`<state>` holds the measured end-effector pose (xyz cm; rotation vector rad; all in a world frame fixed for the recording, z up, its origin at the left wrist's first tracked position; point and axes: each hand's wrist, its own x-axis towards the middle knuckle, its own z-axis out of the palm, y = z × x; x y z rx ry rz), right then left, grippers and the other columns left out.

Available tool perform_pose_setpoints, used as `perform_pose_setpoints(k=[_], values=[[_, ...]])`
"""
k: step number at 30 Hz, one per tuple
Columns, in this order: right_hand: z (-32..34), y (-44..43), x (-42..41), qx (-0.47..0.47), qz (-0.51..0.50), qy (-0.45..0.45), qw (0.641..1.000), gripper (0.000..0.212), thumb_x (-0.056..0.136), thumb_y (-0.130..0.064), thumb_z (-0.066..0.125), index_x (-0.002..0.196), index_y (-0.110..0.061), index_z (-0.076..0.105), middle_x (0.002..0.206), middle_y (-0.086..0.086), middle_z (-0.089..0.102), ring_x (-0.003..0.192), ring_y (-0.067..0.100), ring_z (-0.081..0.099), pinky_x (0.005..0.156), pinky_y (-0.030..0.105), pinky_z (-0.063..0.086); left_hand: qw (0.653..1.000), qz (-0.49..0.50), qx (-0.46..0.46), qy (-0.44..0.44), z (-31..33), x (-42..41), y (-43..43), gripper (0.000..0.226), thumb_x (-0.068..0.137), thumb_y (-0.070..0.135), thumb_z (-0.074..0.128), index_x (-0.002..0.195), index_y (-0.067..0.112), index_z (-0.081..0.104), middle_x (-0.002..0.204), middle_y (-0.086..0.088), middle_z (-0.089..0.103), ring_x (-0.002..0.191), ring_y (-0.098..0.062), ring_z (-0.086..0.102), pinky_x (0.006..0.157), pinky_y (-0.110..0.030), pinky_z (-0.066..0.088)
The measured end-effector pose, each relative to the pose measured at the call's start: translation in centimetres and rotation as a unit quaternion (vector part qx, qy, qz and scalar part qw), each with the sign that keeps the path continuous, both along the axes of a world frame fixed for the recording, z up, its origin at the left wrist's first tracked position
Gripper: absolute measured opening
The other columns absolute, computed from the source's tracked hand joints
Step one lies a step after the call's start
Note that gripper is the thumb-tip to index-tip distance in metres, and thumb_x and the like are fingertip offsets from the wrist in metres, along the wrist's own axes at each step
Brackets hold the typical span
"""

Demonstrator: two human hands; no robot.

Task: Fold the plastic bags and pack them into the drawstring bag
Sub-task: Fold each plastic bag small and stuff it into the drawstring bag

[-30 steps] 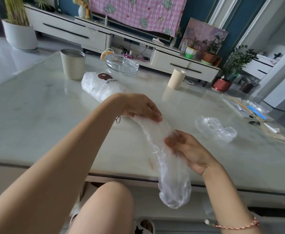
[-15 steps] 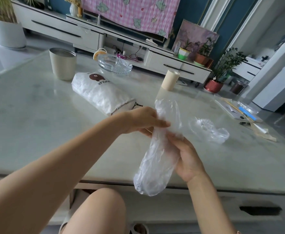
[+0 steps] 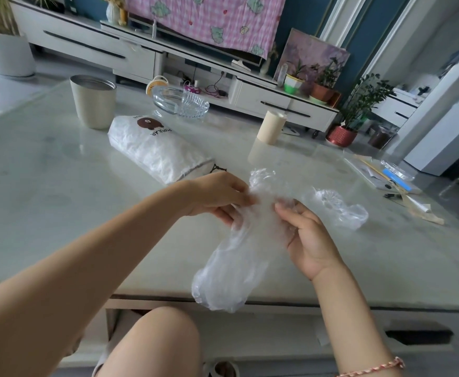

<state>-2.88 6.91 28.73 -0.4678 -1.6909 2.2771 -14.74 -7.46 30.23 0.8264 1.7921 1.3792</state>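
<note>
A long, crumpled clear plastic bag (image 3: pixel 236 262) hangs between both hands above the table's near edge, its lower end drooping past the edge. My left hand (image 3: pixel 217 197) pinches its upper part from the left. My right hand (image 3: pixel 307 238) grips it from the right, fingers curled into the plastic. A second crumpled clear bag (image 3: pixel 337 205) lies on the table just right of my hands. The white drawstring bag (image 3: pixel 157 151) with a brown bear print lies stuffed on the table beyond my left hand, its drawstring end facing me.
On the pale marble table (image 3: pixel 46 186) stand a beige cup (image 3: pixel 93 100), a glass dish (image 3: pixel 180 102) and a cream roll (image 3: pixel 271 127). Papers and small items (image 3: pixel 391 180) lie at the right edge. My knee (image 3: pixel 157 344) is below the table edge.
The bag's top was lifted and now stands up between my hands. My left hand slid lower along it; my right hand moved from under the bag to its right side.
</note>
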Motion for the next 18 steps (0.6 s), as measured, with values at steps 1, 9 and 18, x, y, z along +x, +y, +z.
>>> perform_pose_setpoints(k=[1, 9, 18], values=[[0.1, 0.0, 0.0, 0.014, 0.022, -0.001, 1.000, 0.028, 0.073, -0.007, 0.062, 0.101, -0.007, 0.062, 0.100, 0.012, 0.068, 0.089, 0.018, 0.065, 0.089, 0.029, 0.050, 1.000, 0.005, 0.000, 0.003, -0.1, -0.1, 0.0, 0.014, 0.089, 0.015, 0.062, 0.078, 0.008, 0.064, 0.068, -0.003, 0.064, 0.051, -0.013, 0.060, 0.052, -0.021, 0.052], [0.7, -0.4, 0.0, 0.166, -0.004, 0.000, 0.986, 0.054, 0.085, 0.016, 0.044, 0.053, -0.018, 0.070, 0.070, -0.007, 0.069, 0.072, 0.010, 0.060, 0.069, 0.019, 0.047, 0.989, 0.012, 0.025, -0.143, 0.0, 0.2, 0.5, 0.028, 0.092, 0.004, 0.033, 0.097, -0.001, 0.060, 0.076, -0.013, 0.060, 0.054, -0.022, 0.056, 0.058, -0.028, 0.052], [1.8, -0.1, 0.1, 0.265, -0.042, 0.039, 0.963, 0.059, 0.083, 0.019, 0.038, 0.054, -0.021, 0.069, 0.075, -0.017, 0.068, 0.083, 0.003, 0.058, 0.064, 0.012, 0.042, 0.976, -0.068, -0.025, -0.206, 0.6, 1.8, 0.5, 0.020, 0.092, 0.013, 0.045, 0.099, 0.004, 0.061, 0.075, -0.007, 0.069, 0.061, -0.015, 0.067, 0.052, -0.020, 0.050]])
